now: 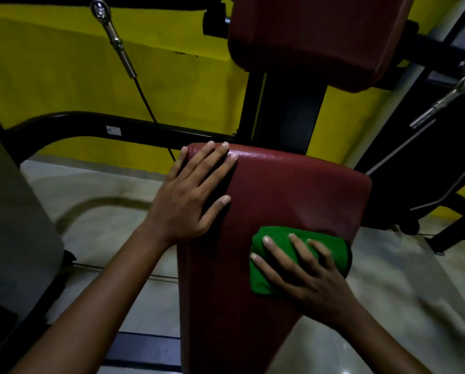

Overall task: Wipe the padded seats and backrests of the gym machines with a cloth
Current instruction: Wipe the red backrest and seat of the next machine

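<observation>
A dark red padded seat (288, 190) fills the middle of the view. Above it stands a matching red backrest (312, 33) on a black post. My left hand (190, 195) rests flat on the seat's far left edge, fingers straight and spread. My right hand (304, 268) presses a folded green cloth (263, 276) onto the seat's right side, fingers spread over it. Part of the cloth is hidden under my right hand.
A black curved frame bar (91, 125) runs along the yellow wall (50, 63) on the left. Steel cables with metal fittings hang at upper left (115, 41) and at right (447, 101). Pale floor (96, 190) surrounds the machine. Another black machine frame (428, 184) stands at right.
</observation>
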`<state>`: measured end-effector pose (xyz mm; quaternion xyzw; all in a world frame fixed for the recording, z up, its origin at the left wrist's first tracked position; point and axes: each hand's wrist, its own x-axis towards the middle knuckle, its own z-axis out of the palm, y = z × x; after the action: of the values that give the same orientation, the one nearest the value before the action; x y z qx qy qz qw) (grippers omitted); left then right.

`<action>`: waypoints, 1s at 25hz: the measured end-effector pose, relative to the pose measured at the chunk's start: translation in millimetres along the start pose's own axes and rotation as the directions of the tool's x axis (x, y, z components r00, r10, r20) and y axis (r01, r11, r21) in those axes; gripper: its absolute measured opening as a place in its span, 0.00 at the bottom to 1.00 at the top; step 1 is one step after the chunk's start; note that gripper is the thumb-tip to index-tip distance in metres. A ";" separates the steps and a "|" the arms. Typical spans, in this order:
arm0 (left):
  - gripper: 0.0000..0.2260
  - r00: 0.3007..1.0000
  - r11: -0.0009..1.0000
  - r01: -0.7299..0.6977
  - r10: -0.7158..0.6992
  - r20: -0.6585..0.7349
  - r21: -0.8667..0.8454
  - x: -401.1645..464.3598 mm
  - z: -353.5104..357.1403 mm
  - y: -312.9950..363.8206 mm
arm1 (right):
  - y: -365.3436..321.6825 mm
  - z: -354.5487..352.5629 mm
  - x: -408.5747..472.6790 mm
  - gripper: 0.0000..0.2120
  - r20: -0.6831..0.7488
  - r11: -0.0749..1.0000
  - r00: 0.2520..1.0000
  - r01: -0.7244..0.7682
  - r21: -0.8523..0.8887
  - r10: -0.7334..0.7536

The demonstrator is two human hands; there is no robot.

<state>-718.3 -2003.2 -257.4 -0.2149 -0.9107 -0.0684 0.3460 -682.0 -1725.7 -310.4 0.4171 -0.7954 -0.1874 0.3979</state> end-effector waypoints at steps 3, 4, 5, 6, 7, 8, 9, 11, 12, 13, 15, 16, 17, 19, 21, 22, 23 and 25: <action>0.28 0.999 0.999 -0.031 0.032 0.034 -0.017 -4.8 -2.6 -5.6 | 25.5 -4.2 25.8 0.22 -0.041 1.000 0.999 0.002 0.004 -0.001; 0.28 0.999 0.999 -0.031 0.032 0.040 -0.024 -4.0 -2.4 -5.0 | 36.9 -6.2 43.0 0.22 -0.052 0.998 0.996 -0.068 0.015 0.069; 0.28 0.999 0.999 -0.022 0.024 0.040 -0.032 -3.6 -1.9 -3.9 | 47.0 -8.3 60.1 0.24 -0.037 0.988 0.988 -0.148 0.035 0.149; 0.28 0.999 0.999 -0.013 0.015 0.038 -0.038 -4.0 -1.3 -2.8 | 53.3 -9.7 74.7 0.28 0.001 0.973 0.975 -0.224 0.059 0.224; 0.28 0.999 0.999 -0.009 0.011 0.037 -0.041 -4.8 -0.9 -2.4 | 56.0 -10.4 85.6 0.35 0.049 0.955 0.957 -0.288 0.079 0.284; 0.28 0.999 0.999 -0.009 0.011 0.037 -0.044 -5.6 -0.8 -2.7 | 56.0 -11.6 92.8 0.41 0.089 0.938 0.941 -0.335 0.085 0.328; 0.28 0.999 0.999 -0.011 0.013 0.038 -0.047 -5.9 -1.5 -3.4 | 53.4 -12.9 95.9 0.45 0.114 0.929 0.928 -0.363 0.068 0.354; 0.28 0.999 0.999 -0.015 0.017 0.042 -0.052 -4.6 -3.8 -4.2 | 39.6 -13.0 88.8 0.46 0.117 0.938 0.932 -0.347 0.017 0.343; 0.28 0.999 0.998 -0.015 0.018 0.048 -0.058 -3.9 -5.2 -4.8 | 29.3 -12.1 80.0 0.42 0.099 0.953 0.948 -0.304 0.012 0.301; 0.28 0.998 0.998 -0.017 0.021 0.053 -0.064 -3.4 -6.2 -5.2 | 18.0 -10.6 69.1 0.37 0.079 0.969 0.967 -0.246 0.020 0.243; 0.29 0.998 0.998 -0.023 0.027 0.061 -0.066 -3.8 -7.3 -5.8 | -3.0 -6.6 47.2 0.28 0.041 0.993 0.993 -0.113 0.037 0.111; 0.29 0.997 0.997 -0.026 0.030 0.065 -0.067 -4.4 -7.2 -6.2 | -8.9 -4.6 38.1 0.25 0.026 0.998 0.999 -0.048 0.036 0.047; 0.29 0.997 0.997 -0.028 0.032 0.070 -0.069 -4.8 -7.2 -6.8 | -11.1 -3.1 32.1 0.23 0.011 1.000 1.000 0.009 0.030 -0.010; 0.29 0.996 0.997 -0.032 0.038 0.085 -0.072 -4.6 -7.8 -8.5 | -3.8 -1.3 32.6 0.22 -0.028 0.996 0.996 0.085 0.013 -0.085; 0.29 0.993 0.996 -0.044 0.052 0.103 -0.076 -4.2 -9.4 -10.2 | 12.0 -2.8 48.6 0.21 -0.058 0.998 0.996 0.064 0.005 -0.064; 0.29 0.993 0.996 -0.045 0.054 0.106 -0.082 -5.0 -10.1 -10.6 | 20.5 -4.6 60.8 0.21 -0.066 1.000 0.998 0.005 0.013 -0.004; 0.29 0.993 0.995 -0.035 0.045 0.107 -0.091 -7.1 -10.2 -10.1 | 27.5 -6.6 74.4 0.22 -0.061 0.997 0.996 -0.070 0.030 0.071; 0.29 0.994 0.992 0.013 0.002 0.110 -0.127 -15.4 -9.0 -6.0 | 37.1 -9.6 98.6 0.31 0.011 0.976 0.979 -0.205 0.073 0.204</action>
<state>-705.1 -2016.4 -260.7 -0.2375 -0.9228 -0.1155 0.2805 -726.6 -1783.9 -234.1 0.3472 -0.8410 -0.1165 0.3981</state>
